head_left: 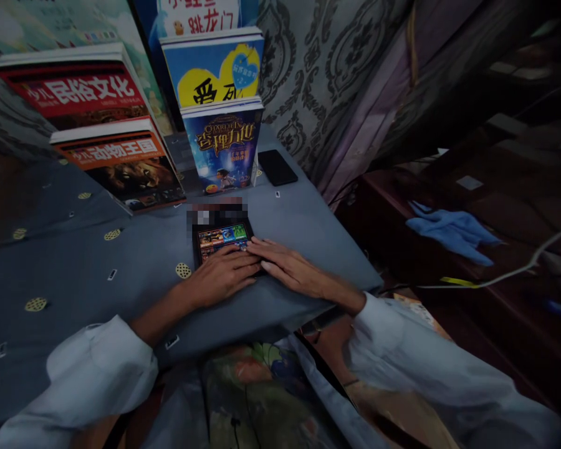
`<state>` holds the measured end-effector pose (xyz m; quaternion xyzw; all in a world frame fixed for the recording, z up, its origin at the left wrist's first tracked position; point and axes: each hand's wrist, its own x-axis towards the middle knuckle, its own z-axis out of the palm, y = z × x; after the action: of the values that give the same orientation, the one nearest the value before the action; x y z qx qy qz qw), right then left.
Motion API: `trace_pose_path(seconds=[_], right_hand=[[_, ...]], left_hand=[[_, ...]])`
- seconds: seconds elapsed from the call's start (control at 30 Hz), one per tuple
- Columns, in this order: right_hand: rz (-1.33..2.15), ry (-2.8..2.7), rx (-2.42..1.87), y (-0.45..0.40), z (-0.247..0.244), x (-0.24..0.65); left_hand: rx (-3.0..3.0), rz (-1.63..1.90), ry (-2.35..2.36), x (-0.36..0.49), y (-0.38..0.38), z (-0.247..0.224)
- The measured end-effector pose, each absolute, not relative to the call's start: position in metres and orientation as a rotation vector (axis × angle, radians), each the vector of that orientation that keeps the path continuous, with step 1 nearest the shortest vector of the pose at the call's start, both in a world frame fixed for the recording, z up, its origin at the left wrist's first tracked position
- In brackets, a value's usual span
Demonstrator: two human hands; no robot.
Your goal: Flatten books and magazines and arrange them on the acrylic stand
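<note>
A small flat, black-edged item with rows of bright pictures [222,237] lies near the front edge of the table; whether it is a book or something else I cannot tell. Its upper end is blurred out by a mosaic patch. My left hand [227,273] rests flat over its lower part with the fingers stretched out to the right. From the other side, my right hand [290,267] lies with straight fingers across its right edge, the fingertips meeting those of the left. Both hands are open, and the lower part of the item is hidden under them.
Several books stand upright in rows behind, among them a blue one [224,153] and an orange-banded one [126,171]. A black phone [277,168] lies by the patterned curtain. To the right, a blue cloth [453,231] and a pale cable [518,272] are on a dark red surface.
</note>
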<state>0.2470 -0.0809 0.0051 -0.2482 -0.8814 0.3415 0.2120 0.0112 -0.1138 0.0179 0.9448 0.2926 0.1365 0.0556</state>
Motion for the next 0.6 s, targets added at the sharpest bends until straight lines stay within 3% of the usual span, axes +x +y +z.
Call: trace_pose_path(seconds=[0.6], right_hand=[[0.477, -2.530, -0.751, -0.146, -0.005, 0.261]], left_hand=[[3.122, 0.151, 1.262, 0.035, -0.176, 0.014]])
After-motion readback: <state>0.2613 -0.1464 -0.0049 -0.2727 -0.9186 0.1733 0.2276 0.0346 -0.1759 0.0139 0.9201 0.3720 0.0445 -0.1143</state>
